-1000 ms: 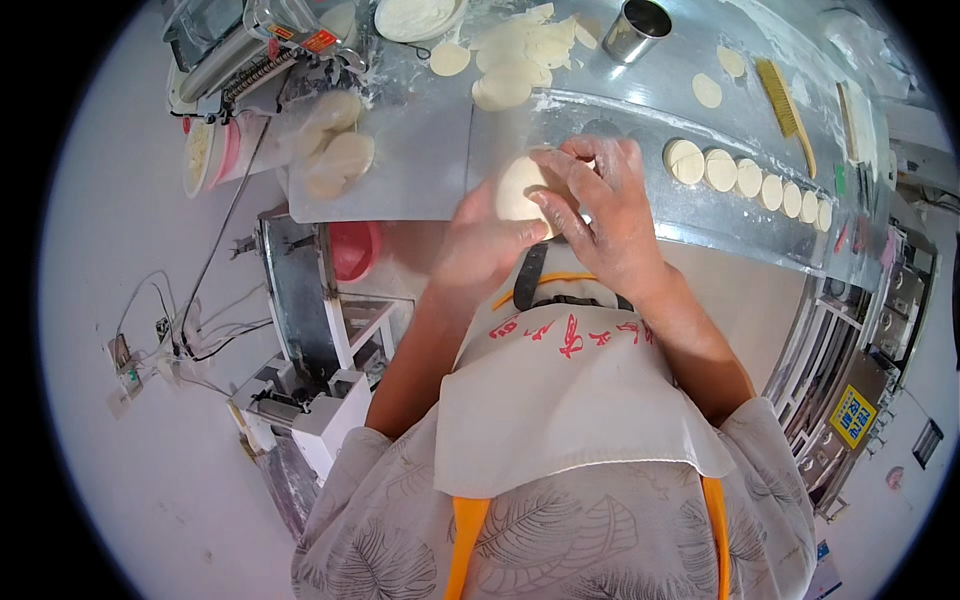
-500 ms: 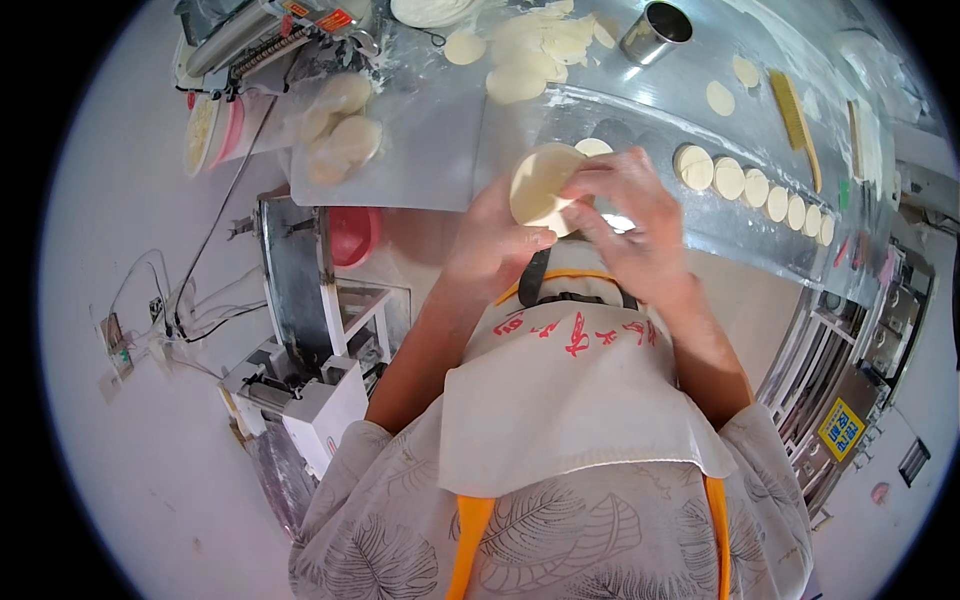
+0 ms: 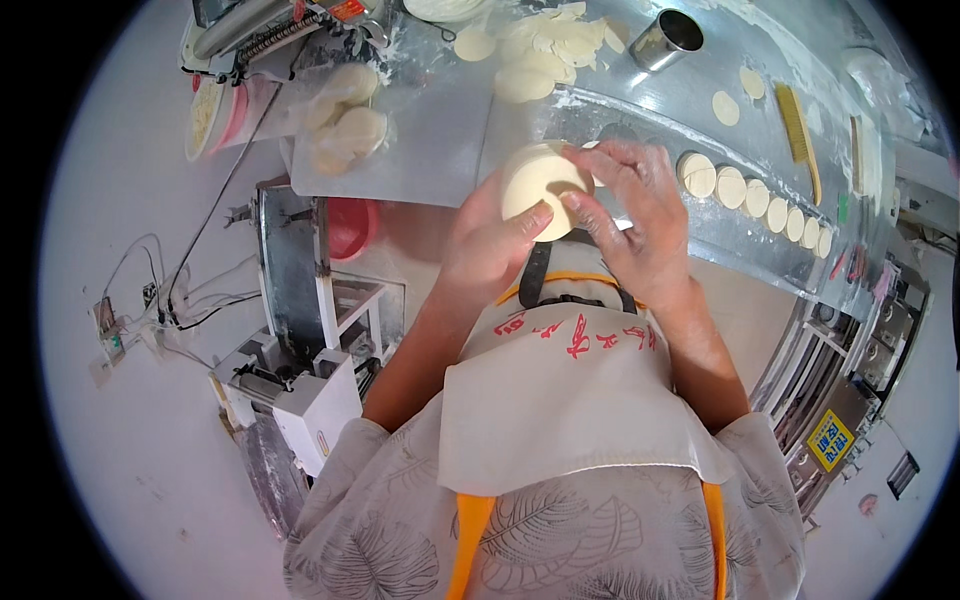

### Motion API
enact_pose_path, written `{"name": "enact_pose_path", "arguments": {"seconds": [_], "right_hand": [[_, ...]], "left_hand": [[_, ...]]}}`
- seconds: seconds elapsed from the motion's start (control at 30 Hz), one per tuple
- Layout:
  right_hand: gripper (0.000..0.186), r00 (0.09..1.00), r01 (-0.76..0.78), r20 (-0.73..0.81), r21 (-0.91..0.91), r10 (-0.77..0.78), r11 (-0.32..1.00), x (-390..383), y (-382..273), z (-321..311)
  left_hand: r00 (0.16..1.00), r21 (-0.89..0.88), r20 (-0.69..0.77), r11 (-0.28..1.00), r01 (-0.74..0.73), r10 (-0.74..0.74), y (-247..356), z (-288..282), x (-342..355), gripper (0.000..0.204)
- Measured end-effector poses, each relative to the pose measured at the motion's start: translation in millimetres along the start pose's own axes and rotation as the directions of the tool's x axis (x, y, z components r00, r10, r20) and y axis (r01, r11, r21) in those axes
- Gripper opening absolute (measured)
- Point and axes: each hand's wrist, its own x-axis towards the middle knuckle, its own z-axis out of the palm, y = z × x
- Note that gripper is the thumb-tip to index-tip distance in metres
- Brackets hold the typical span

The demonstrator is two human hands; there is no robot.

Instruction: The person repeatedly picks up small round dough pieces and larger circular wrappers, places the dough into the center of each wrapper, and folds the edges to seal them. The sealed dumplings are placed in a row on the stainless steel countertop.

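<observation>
A stack of thin, pale round dough wrappers point(image 3: 532, 190) is held up in front of the table's near edge. My left hand point(image 3: 482, 245) grips it from the left, with the thumb across the lower face and the other fingers mostly hidden behind. On the right side, my right hand point(image 3: 645, 225) has its thumb and fingertips closed on the rim. Flour whitens both hands. To the right on the metal table stands a row of several short stacks of dough rounds point(image 3: 730, 187). Another round, partly hidden, lies behind my right fingers.
Loose dough sheets point(image 3: 545, 50) and a steel cylinder point(image 3: 668, 40) lie farther back. A yellow-handled brush point(image 3: 797, 135) is at the right. Bagged dough rounds point(image 3: 355, 130) sit at the left, near a rolling machine point(image 3: 265, 35). A red basin point(image 3: 350, 228) is below the table edge.
The stack in my hands has turned so its face shows more fully. My right fingers have shifted up to its upper right rim, and the thumb now rests at its right side.
</observation>
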Motion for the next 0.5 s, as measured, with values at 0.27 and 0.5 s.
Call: {"name": "enact_pose_path", "arguments": {"seconds": [0.27, 0.5], "right_hand": [[0.038, 0.971, 0.07, -0.227, -0.014, -0.071, 0.997, -22, -6, 10], [0.032, 0.958, 0.111, -0.265, -0.027, -0.114, 0.993, -28, -9, -1]], "left_hand": [[0.996, 0.158, 0.074, 0.986, -0.054, 0.043, -4, -3, -4, 0.053], [0.997, 0.213, 0.062, 0.976, -0.052, 0.039, -6, 1, -5, 0.05]]}}
